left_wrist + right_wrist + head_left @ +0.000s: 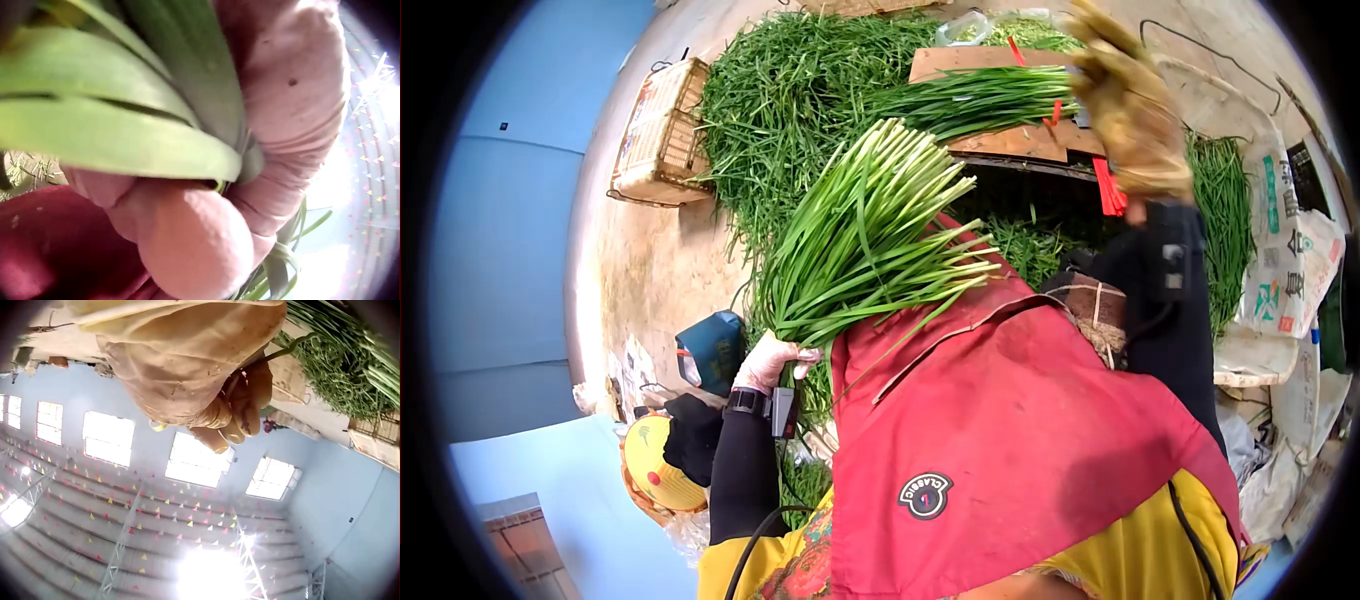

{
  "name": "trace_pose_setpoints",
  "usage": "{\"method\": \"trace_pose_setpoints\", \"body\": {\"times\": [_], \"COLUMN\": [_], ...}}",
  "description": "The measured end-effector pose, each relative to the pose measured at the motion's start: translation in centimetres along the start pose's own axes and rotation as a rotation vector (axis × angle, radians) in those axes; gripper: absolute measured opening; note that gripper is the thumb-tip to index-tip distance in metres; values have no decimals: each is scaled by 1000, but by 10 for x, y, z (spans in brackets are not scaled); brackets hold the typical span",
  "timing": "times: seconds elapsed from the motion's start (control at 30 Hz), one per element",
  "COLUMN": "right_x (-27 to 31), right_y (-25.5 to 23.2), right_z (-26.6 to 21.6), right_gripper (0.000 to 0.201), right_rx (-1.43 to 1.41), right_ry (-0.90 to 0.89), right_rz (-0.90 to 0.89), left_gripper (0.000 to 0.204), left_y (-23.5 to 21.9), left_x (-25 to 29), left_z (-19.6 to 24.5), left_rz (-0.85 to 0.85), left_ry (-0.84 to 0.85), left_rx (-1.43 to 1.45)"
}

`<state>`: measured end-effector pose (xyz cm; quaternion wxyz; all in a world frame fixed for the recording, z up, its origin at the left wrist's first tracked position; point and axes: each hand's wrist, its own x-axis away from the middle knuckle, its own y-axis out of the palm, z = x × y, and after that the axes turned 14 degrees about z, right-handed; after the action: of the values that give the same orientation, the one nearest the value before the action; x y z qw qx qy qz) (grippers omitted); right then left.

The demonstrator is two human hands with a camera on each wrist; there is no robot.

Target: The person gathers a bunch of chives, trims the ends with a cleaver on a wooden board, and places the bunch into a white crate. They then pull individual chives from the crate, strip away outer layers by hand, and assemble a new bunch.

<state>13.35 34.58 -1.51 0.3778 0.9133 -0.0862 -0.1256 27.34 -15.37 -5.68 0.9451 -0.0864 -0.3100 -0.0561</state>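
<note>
My left hand [772,364], in a thin pale glove, grips a bundle of long green leaves [840,240] near its leafy end; the pale cut ends fan out up and to the right. Close up in the left wrist view, the thumb and fingers of the left hand [206,237] curl round broad green leaves [119,137]. My right hand [1135,120], in a yellowish-brown glove, is raised and blurred at the upper right, away from the bundle. The right wrist view shows the right hand's fingers [244,412] curled, with a thin green leaf [290,347] pinched in them.
A leaf bundle [990,95] lies on a brown board [1010,143] with red strips [1108,188] at its edge. Loose greens [790,90] are heaped behind. A plastic crate [662,135] stands left; a pale tub [1250,370] with more greens is at right.
</note>
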Motion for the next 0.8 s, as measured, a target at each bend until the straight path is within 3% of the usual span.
{"method": "trace_pose_setpoints", "body": {"times": [0.07,0.1,0.13,0.17,0.23,0.3,0.33,0.4,0.43,0.47,0.5,0.53,0.57,0.63,0.7,0.73,0.8], "right_x": [-3,14,30,40,60,49,44,28,25,38,54,63,75,91,109,116,125], "right_y": [51,102,146,169,208,195,177,113,75,46,51,5,-30,-20,-29,-31,-56], "right_z": [36,40,46,63,77,75,64,69,73,65,42,56,63,61,89,102,155], "right_gripper": [34,40,44,41,39,37,37,37,43,54,63,63,49,42,40,49,60], "right_rx": [421,179,295,408,611,751,814,996,1302,1584,1972,1929,1819,1624,1513,1452,1362], "right_ry": [-187,-105,200,-7,-54,-49,75,83,8,-55,74,-2,-201,459,522,524,372], "right_rz": [-309,-583,-556,-799,-1045,-998,-879,-842,-904,-850,-825,-772,-757,-670,-685,-719,-703], "left_gripper": [36,34,32,32,31,33,33,32,32,32,33,34,34,34,32,32,29], "left_y": [-4,-4,-2,-2,-2,-6,-5,-3,-4,-3,-3,-1,1,4,6,7,4], "left_x": [-1,-2,-2,-3,-2,-1,-2,1,0,-1,-1,-2,-3,-2,-2,-2,-2], "left_z": [-3,-4,-3,-3,-7,-16,-18,-20,-23,-25,-27,-26,-26,-26,-27,-27,-29], "left_rz": [-17,-33,-24,-33,16,20,18,39,37,20,-1,8,0,21,11,17,17], "left_ry": [-22,-39,-49,-58,-54,-36,-22,-21,-26,-5,14,21,19,16,26,25,17], "left_rx": [6,11,32,20,26,92,76,69,80,101,118,98,100,102,120,123,101]}}
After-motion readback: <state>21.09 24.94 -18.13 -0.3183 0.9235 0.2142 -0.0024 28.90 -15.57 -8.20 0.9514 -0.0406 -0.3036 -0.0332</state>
